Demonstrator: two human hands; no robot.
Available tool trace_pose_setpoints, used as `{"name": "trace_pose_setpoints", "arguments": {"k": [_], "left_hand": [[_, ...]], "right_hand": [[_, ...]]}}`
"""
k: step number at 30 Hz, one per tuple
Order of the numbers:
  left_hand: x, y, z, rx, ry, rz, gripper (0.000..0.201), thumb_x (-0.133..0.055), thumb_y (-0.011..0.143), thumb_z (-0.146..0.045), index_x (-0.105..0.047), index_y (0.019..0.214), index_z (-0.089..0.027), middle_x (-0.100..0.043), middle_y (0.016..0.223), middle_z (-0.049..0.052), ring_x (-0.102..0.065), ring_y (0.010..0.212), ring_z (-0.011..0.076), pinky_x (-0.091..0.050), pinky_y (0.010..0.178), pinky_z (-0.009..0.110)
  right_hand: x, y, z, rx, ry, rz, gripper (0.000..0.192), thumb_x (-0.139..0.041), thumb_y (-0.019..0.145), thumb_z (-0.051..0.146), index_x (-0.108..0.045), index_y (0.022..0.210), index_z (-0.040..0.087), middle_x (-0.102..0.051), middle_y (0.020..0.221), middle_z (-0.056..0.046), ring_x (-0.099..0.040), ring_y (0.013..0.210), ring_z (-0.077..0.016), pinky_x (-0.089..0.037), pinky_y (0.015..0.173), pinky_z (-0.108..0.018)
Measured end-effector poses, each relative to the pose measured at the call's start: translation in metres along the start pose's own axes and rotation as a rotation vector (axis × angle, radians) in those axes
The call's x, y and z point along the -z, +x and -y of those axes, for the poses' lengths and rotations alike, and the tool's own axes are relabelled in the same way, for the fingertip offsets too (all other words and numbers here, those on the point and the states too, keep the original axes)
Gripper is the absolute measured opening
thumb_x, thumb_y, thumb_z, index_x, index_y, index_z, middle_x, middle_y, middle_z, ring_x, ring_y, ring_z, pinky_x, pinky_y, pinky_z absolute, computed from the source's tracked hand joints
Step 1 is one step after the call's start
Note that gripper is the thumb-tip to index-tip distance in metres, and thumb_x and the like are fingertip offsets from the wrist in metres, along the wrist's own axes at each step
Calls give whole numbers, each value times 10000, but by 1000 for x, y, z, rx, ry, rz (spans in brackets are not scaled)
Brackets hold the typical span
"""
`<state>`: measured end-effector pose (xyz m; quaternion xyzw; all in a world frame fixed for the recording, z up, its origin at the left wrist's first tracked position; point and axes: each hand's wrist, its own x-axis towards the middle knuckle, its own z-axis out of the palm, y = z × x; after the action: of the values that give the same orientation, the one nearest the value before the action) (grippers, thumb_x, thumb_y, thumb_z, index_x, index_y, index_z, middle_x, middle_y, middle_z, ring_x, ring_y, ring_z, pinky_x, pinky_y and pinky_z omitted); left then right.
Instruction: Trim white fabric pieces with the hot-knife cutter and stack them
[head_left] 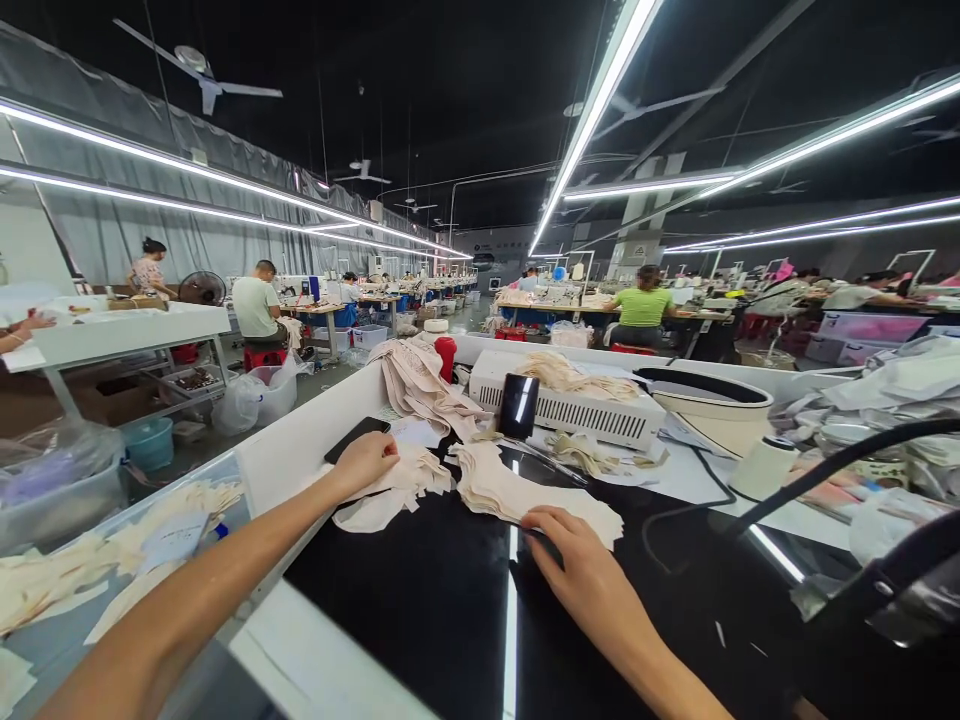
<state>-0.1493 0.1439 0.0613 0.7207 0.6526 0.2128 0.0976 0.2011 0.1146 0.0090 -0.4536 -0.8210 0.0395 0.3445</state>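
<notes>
Fingers of my right hand press flat and together on the near edge of a fanned stack of cream fabric pieces, which lies on the glossy black worktable in front of me; nothing is pinched. My left hand rests curled, palm down, on a second, smaller pile of cut pieces, just beside a dark phone. Behind both piles sits a white vented machine heaped with more cuttings, a black cylinder in front of it, and a cable trailing right. Rows of people at sewing tables fill the hall beyond. As I judge it, the slick surface could let the fanned stack slide and mix with its neighbour.
</notes>
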Motion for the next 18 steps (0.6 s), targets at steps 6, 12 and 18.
{"name": "trace_pose_setpoints", "arguments": {"k": [6,12,18], "left_hand": [[-2,0,2,-7,-33,-25,304,-712,1090,-396,-706,1287,-166,-714,1295,99,-722,1124,261,-633,986,470],[-2,2,7,-24,-65,-16,304,-714,1088,-399,-708,1281,-165,-716,1288,96,-724,1119,261,-635,981,467],[-4,1,6,-5,-75,-5,296,-718,1086,-385,-707,1293,-173,-707,1322,104,-716,1150,263,-630,1000,475]], "right_hand": [[1,-12,29,29,75,72,228,-539,985,251,-764,1007,286,-826,1114,-78,-796,1056,-287,-648,948,-431],[3,-22,45,-15,166,155,237,-532,974,256,-768,986,275,-810,1084,-80,-788,1019,-276,-641,943,-421],[1,-23,55,-16,214,196,250,-500,973,256,-750,963,271,-792,1044,-76,-775,971,-266,-631,930,-418]]}}
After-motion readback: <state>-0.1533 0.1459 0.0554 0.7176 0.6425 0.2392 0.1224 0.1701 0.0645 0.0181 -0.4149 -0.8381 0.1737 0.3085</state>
